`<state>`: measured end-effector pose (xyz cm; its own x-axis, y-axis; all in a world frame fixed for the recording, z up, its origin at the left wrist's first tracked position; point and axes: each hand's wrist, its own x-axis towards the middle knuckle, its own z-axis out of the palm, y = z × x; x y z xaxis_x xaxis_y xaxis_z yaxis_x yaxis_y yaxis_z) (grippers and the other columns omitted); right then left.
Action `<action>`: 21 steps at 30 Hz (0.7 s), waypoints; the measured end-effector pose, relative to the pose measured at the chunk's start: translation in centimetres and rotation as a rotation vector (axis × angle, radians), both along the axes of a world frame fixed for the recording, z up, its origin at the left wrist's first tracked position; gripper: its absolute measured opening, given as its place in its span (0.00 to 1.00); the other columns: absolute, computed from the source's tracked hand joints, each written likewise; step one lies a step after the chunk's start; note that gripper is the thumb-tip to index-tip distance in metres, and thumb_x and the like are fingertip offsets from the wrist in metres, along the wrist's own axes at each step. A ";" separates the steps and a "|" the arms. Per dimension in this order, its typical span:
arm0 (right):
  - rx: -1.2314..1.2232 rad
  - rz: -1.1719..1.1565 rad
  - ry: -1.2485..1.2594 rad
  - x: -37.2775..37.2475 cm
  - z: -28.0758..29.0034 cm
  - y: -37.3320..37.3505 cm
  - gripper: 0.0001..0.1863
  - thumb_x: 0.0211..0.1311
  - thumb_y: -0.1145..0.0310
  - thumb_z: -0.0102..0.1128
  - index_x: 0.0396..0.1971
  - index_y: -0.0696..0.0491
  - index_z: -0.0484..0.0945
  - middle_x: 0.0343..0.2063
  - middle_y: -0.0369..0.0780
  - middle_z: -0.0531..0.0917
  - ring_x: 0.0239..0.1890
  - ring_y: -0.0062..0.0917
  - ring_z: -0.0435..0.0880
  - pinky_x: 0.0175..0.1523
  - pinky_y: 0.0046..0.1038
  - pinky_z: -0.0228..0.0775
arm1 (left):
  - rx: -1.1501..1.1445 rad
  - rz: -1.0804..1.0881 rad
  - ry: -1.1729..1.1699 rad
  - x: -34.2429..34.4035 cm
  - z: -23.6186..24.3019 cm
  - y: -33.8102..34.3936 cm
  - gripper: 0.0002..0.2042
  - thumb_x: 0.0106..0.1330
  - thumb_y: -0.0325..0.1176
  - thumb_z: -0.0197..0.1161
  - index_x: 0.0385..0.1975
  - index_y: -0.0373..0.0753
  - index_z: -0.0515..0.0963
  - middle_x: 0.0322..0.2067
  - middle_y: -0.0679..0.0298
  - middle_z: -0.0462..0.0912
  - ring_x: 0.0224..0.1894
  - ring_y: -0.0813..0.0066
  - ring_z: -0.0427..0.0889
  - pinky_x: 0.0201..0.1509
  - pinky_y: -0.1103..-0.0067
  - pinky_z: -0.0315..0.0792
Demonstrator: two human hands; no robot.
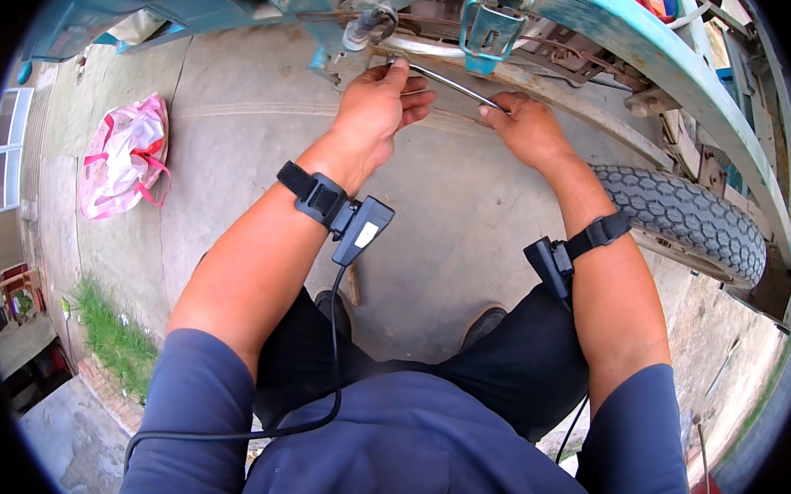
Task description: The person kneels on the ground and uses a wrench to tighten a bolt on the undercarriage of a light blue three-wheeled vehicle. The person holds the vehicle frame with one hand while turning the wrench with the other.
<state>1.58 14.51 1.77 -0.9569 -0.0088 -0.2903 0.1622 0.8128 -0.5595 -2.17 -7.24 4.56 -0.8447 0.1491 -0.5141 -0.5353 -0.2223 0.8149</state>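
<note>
A slim, shiny metal wrench [452,85] slants between my two hands, just below the blue frame of a vehicle. My right hand [531,131] is closed round its right end. At the other end, my left hand [379,106] holds the wrench head between thumb and forefinger, its remaining fingers loosely bent apart. Right above my left hand is a greasy metal joint [365,30] on the vehicle's underside; whether the wrench head sits on a fastener there I cannot tell. A blue metal bracket [492,31] hangs above the wrench shaft.
The blue frame rail [661,46] arches across the top right, over a treaded tyre [687,215]. A pink and white bag [127,156] lies on the concrete at left. A short wooden stick [354,285] lies near my left shoe. Black cables run from both wrist devices.
</note>
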 end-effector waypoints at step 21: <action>0.109 0.060 0.051 -0.4 -1.8 -1.3 0.20 0.69 0.51 0.49 0.44 0.53 0.79 0.45 0.49 0.81 0.50 0.44 0.80 0.54 0.42 0.71 | -0.021 0.071 0.010 -0.4 0.2 1.2 0.14 0.77 0.36 0.46 0.50 0.30 0.66 0.45 0.54 0.77 0.45 0.64 0.82 0.44 0.73 0.79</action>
<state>1.18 13.24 -0.04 -0.9690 -0.0379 -0.2439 0.0849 0.8768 -0.4734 -2.61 -5.99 4.76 -0.8580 0.0784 -0.5076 -0.5103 -0.2423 0.8251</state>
